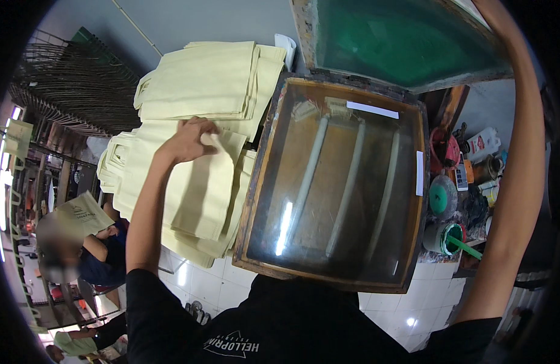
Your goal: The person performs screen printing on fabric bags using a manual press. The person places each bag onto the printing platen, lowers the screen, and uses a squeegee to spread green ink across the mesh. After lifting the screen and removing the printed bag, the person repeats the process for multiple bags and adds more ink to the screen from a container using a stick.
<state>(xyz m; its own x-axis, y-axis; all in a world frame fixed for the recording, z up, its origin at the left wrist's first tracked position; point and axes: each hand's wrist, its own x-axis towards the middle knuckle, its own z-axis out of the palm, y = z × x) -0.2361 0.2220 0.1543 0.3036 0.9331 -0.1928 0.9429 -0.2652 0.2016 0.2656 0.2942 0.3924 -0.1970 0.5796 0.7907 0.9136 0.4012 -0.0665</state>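
My left hand [190, 141] is closed on the upper edge of a pale yellow cloth bag [204, 203], whose corner curls up from the lower stack. That stack [131, 164] of similar bags lies left of a glass-topped wooden light box [334, 270] with several pale tubes under the glass. Past the box, a printing screen [389, 45] with green mesh stands tilted up. My right arm stretches along the right side to the screen's upper right corner. Only a bit of my right hand [483, 7] shows at the top edge; its fingers are hidden.
A second bag stack [198, 79] lies farther back. Right of the box stand a tub of green ink [444, 238] with a green stick [465, 247], a white jug [483, 142] and other containers. At left, a seated person [104, 249] holds a printed bag [83, 213] near metal racks [74, 85].
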